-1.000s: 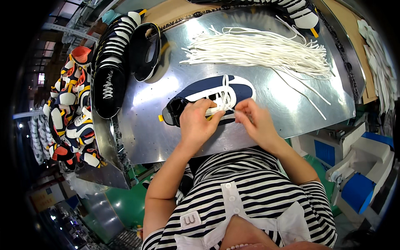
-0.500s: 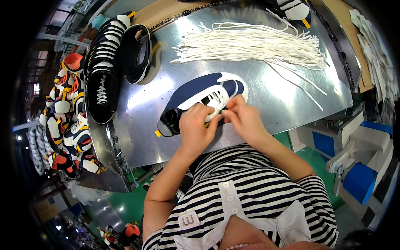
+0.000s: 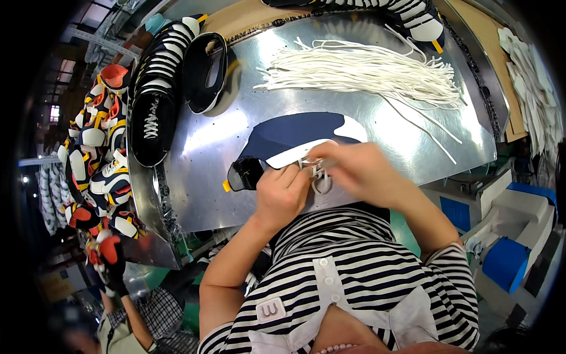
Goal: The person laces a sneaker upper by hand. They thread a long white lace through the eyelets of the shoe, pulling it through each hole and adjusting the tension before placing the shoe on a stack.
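A navy and white shoe upper (image 3: 298, 131) rests on the metal table right before me, tilted so its navy side faces up. My left hand (image 3: 283, 196) is closed on its near edge, by the lacing opening. A white shoelace (image 3: 322, 185) hangs in a loop between my hands. My right hand (image 3: 356, 172), smeared by motion, pinches at the lace and the white eyelet strip. The fingertips of both hands partly hide the eyelets. At the upper's left end, the dark heel opening and a yellow tab show.
Beyond the upper lies a bundle of white laces (image 3: 362, 71) on the metal table (image 3: 218, 203). Nested laced uppers (image 3: 154, 88) and a black upper (image 3: 204, 71) line the left; more uppers (image 3: 421, 26) sit far right. Colourful uppers (image 3: 106, 171) hang beyond the left edge. A co-worker's gloved hand (image 3: 115, 265) holds one.
The shoe upper has rolled, its lacing side turning toward me and its navy side up. My right hand has shifted slightly right. A co-worker has come into view at lower left.
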### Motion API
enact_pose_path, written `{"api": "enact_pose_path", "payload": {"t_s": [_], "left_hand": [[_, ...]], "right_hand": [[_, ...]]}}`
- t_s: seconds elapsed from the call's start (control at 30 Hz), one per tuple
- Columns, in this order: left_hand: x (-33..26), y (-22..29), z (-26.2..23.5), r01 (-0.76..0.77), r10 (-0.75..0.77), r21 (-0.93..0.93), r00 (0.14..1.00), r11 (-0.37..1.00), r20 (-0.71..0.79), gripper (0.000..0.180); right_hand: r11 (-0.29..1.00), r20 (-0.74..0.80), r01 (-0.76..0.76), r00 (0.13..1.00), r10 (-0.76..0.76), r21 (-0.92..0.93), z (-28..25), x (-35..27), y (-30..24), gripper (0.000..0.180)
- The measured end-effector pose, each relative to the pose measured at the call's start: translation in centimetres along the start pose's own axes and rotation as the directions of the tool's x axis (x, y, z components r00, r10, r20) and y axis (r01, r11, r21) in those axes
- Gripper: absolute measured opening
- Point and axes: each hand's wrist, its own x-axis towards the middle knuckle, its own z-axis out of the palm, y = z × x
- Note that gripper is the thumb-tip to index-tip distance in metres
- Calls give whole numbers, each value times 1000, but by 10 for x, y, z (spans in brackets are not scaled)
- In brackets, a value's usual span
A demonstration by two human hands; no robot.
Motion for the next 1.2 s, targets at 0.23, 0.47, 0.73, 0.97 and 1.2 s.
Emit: {"api": "enact_pose_path", "payload": {"t_s": [0.23,0.47,0.73,0.97,1.2], "left_hand": [[1,-7,2,-49,49,-6,999,999,-10,22],[7,-12,3,-11,22,-149,997,989,70,21],[2,-9,-8,164,-124,-225,976,960,181,48],[7,-16,-23,717,-616,-189,682,671,394,68],[6,-16,7,622,-621,-44,783,782,20,43]], "right_hand": [[911,287,-179,911,296,-371,26,22,16,17],[783,-81,-214,944,319,585,-12,52,32,20],[747,-69,-277,916,395,604,-3,28,32,17],[700,151,-459,877,456,547,41,23,39,15],[830,-90,-339,905,417,442,61,21,36,19]]}}
